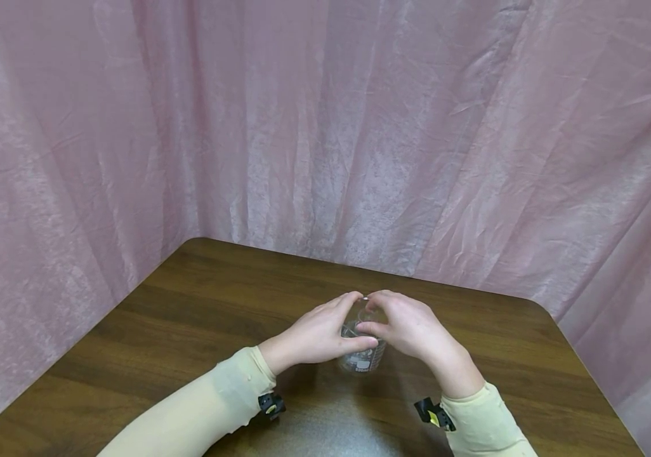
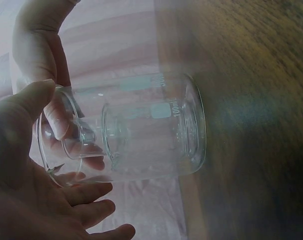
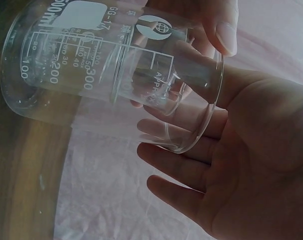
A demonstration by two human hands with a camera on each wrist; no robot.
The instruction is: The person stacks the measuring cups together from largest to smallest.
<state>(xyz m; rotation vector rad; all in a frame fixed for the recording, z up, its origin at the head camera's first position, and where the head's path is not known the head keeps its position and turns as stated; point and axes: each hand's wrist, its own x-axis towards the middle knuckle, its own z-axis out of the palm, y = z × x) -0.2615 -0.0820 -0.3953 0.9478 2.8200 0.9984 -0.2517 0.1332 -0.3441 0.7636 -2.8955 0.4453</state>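
A clear glass beaker (image 1: 362,363) marked 500 ml stands upright on the wooden table, between both hands. Nested inside it is smaller glassware, including a small beaker (image 2: 141,130) with a 100 ml mark. My left hand (image 1: 322,331) holds the large beaker at its rim, thumb on the near side and fingers around the far side. From the right, my right hand (image 1: 411,324) reaches over the rim. Its thumb (image 3: 196,67) dips into the large beaker and pinches with a finger at the upper rim of the inner glass; other fingers stay outside, spread behind the beaker.
The brown wooden table (image 1: 217,285) has rounded far corners. Pink curtains (image 1: 331,127) hang around its back and sides. A small black device (image 1: 271,405) is strapped at the left wrist, and another black device (image 1: 435,414) at the right.
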